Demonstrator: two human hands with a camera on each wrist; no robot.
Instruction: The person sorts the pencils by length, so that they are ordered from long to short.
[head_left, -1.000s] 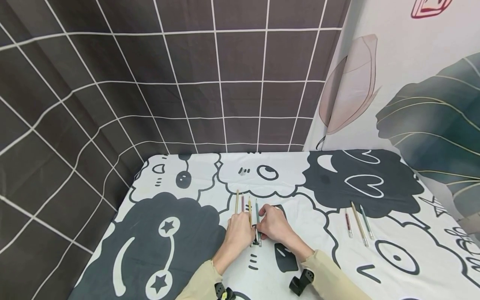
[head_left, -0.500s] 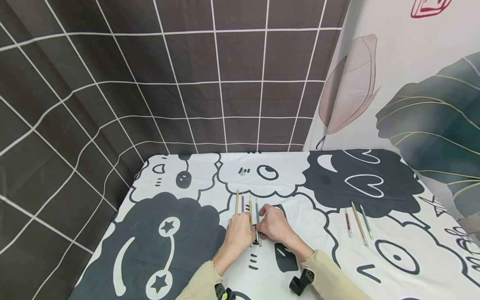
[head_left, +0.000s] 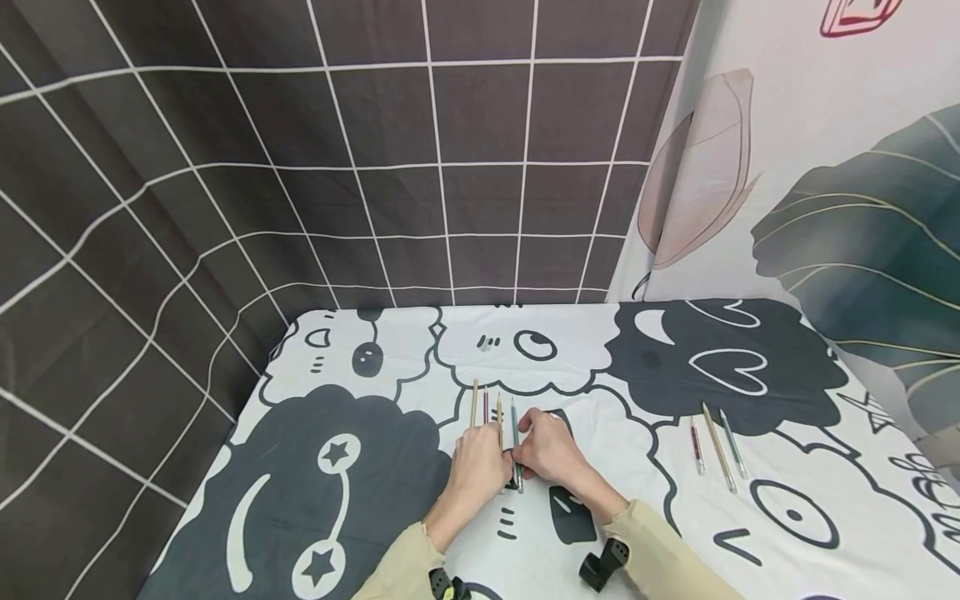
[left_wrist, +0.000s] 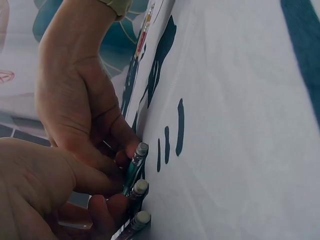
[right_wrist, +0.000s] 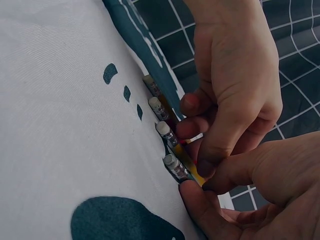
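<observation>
Several pencils lie side by side on the printed cloth in the head view. My left hand [head_left: 478,463] lies over them, its thumb and fingers holding a yellow pencil [head_left: 500,407]. A gold pencil [head_left: 474,398] and a red pencil [head_left: 485,403] reach out beyond its knuckles. To its right, my right hand [head_left: 551,450] pinches a green pencil [head_left: 514,417] low on the shaft. Thumbs of both hands meet or nearly meet. The right wrist view shows the eraser ends in a row, the green pencil's eraser [right_wrist: 171,161] nearest the right fingers.
Farther right lie three more pencils: a short red pencil [head_left: 697,448], a long gold pencil [head_left: 718,448] and a green pencil [head_left: 732,446]. The black-and-white cloth [head_left: 600,333] covers the surface. A dark grid curtain [head_left: 390,200] hangs behind and to the left.
Both hands stay in place, with only a very slight shift of the fingers and of the yellow pencil. The pencils at the right have not moved.
</observation>
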